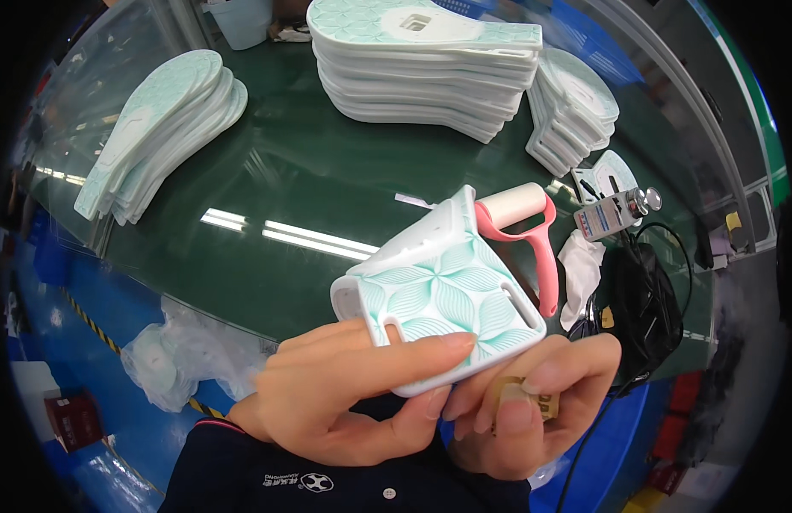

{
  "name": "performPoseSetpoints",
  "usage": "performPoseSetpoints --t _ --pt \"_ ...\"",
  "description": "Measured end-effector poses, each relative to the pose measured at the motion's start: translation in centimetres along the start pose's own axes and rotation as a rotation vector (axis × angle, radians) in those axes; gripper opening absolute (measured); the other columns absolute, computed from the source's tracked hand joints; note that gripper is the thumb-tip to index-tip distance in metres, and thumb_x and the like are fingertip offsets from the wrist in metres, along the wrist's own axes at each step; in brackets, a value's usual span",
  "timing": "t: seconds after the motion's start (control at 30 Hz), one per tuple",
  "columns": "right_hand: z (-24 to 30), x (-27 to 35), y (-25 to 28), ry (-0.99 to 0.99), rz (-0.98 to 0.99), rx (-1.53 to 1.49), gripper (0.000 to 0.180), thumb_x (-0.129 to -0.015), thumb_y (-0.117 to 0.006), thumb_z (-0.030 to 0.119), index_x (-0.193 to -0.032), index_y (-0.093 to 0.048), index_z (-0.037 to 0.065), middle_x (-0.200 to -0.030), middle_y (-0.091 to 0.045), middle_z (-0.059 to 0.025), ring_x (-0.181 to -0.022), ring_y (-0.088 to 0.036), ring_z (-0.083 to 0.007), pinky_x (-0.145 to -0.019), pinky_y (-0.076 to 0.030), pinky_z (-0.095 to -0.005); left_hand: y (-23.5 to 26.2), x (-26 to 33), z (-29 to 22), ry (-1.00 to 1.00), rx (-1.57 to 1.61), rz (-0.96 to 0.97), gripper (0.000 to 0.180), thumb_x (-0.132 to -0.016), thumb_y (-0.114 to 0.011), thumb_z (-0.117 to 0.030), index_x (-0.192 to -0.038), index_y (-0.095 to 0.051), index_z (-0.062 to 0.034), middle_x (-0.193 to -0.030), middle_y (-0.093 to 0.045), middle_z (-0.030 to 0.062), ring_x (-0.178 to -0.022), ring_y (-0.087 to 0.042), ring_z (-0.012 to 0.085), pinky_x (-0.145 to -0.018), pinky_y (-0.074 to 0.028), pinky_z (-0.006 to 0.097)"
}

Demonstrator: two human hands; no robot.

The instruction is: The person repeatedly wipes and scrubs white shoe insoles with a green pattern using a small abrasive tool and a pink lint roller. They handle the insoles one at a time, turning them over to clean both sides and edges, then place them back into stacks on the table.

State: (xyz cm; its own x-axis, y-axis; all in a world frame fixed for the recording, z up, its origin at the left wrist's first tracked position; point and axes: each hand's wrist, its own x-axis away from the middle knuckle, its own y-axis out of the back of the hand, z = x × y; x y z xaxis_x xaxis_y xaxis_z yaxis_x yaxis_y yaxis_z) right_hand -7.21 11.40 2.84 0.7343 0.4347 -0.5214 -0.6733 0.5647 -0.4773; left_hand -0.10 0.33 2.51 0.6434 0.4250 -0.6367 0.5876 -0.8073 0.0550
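Note:
A white moulded plastic panel point(439, 291) with a teal petal pattern and two slots is held tilted above the near edge of the table. My left hand point(353, 398) grips its near-left edge, the index finger lying along the patterned face and the thumb below the edge. Beside the panel's lower right corner, my right hand point(541, 402) is closed, pinching a small tan printed piece point(548, 404) between thumb and fingers. What the piece is made of I cannot tell. Just past the panel lies a pink-handled roller point(546, 256) with a cream roll.
Similar panels stand in stacks on the dark green table point(268, 188): a left stack point(161, 137), a tall middle stack point(426, 77) and a right stack point(574, 111). At right are a metal-topped bottle point(614, 215), a white cloth point(580, 278) and a black bag-like item point(644, 312) with cables.

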Motion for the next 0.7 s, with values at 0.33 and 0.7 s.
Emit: performPoseSetpoints --t 0.33,0.7 --pt "0.28 -0.31 -0.11 0.027 0.090 0.072 0.030 -0.059 -0.068 -0.014 -0.086 -0.056 -0.006 -0.074 -0.058 -0.0154 -0.061 -0.058 -0.0190 -0.058 -0.045 -0.0275 0.05 -0.01 -0.04 -0.076 -0.019 -0.022 0.032 -0.064 -0.065 0.003 -0.096 -0.061 0.0028 -0.074 -0.063 0.0139 -0.060 -0.062 0.0211 -0.053 -0.048 0.026" --pt "0.62 -0.59 -0.29 -0.016 0.059 0.077 0.027 -0.058 -0.069 -0.015 -0.080 -0.058 -0.005 -0.073 -0.059 -0.0151 -0.061 -0.058 -0.0168 -0.057 -0.042 -0.0243 -0.01 0.03 0.17 -0.091 -0.033 -0.014 0.032 -0.062 -0.064 0.003 -0.094 -0.063 0.0018 -0.075 -0.064 0.0130 -0.060 -0.062 0.0204 -0.053 -0.047 0.025"
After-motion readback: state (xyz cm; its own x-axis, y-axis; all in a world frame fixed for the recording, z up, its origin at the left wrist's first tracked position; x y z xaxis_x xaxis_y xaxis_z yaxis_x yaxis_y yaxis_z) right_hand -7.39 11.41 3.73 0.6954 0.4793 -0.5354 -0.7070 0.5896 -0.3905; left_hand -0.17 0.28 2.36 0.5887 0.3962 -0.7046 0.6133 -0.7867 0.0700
